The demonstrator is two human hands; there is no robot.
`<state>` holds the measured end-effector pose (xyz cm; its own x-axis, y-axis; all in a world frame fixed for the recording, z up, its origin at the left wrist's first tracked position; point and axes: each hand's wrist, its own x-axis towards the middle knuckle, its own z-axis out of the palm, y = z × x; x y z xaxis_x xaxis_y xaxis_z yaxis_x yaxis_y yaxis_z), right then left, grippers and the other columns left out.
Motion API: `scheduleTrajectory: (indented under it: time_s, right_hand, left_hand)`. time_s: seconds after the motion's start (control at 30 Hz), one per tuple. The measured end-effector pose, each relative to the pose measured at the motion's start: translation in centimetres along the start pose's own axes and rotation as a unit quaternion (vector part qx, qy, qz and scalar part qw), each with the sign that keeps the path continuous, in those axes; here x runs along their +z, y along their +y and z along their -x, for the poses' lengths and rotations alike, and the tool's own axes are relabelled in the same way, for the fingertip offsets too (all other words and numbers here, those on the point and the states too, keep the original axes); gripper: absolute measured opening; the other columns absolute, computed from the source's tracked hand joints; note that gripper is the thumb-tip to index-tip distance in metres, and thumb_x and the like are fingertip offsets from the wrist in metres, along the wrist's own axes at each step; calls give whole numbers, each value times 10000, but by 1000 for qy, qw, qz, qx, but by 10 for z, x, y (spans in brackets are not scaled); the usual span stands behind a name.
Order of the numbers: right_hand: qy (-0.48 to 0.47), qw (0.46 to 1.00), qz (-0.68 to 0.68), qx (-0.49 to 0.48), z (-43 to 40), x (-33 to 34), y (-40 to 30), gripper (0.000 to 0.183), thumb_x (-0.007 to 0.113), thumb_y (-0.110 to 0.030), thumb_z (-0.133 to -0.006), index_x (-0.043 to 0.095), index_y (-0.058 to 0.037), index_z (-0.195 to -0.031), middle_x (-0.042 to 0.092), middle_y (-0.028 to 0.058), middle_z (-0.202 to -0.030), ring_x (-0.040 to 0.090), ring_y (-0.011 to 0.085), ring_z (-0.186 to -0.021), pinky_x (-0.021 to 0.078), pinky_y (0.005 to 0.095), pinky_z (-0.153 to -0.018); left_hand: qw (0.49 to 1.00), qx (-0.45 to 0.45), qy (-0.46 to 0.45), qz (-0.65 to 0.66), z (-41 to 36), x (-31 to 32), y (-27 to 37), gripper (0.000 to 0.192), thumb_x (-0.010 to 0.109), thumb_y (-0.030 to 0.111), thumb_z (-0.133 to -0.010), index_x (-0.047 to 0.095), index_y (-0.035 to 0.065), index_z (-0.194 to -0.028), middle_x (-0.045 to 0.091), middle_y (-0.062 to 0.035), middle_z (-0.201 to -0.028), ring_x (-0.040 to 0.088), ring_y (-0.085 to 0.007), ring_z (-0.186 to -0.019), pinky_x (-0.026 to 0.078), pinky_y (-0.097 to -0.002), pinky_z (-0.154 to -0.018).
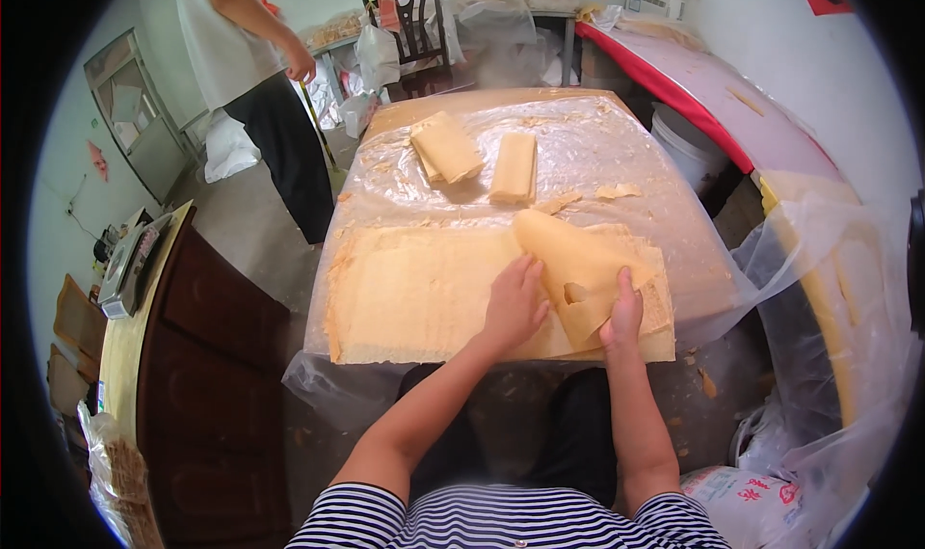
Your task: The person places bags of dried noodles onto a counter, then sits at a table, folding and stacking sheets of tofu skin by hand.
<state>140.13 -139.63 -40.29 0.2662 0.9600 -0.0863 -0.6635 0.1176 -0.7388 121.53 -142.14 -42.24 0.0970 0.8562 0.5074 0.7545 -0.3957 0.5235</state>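
A thin tan sheet (578, 267) with a ragged hole is raised and partly folded over at the right of a wide stack of similar sheets (419, 289). The sheets look like a dried, pancake-like food. My right hand (624, 310) grips the raised sheet near its right edge, thumb on top and fingers underneath. At its left edge, the fingers of my left hand (515, 299) hold the same sheet just above the stack. Farther back lie two folded bundles of sheets, one tilted bundle (446, 148) and one narrower bundle (514, 167). Loose broken pieces (618, 190) are scattered beside them.
Clear plastic film (405, 144) covers the table and hangs over its edges. A person (249, 79) stands at the far left, holding a stick. A dark wooden cabinet (209, 368) is at left, a white bucket (686, 148) at right. White sacks (744, 498) lie at lower right.
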Motion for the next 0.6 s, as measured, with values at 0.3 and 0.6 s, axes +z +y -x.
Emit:
scheduleTrajectory:
  time_s: [0.3, 0.6]
  right_hand:
    - [60, 997, -43, -3, -77, -60, -81, 412, 525, -315, -939, 516, -14, -1220, 569, 102, -1219, 560, 261, -1089, 458, 389, -940]
    - [25, 987, -3, -157, -125, -62, -236, 379, 470, -295, -966, 511, -25, -1228, 575, 98, -1213, 562, 252, -1090, 465, 395, -931]
  left_hand:
    - [981, 23, -96, -169, 4, 21, -8, 801, 454, 579, -861, 293, 14, -1406, 244, -256, -1455, 194, -374, -1374, 134, -500, -1109]
    - [981, 3, -114, -157, 6, 13, 1, 766, 490, 574, -836, 340, 83, -1405, 245, -261, -1452, 184, -392, -1373, 116, -505, -1111]
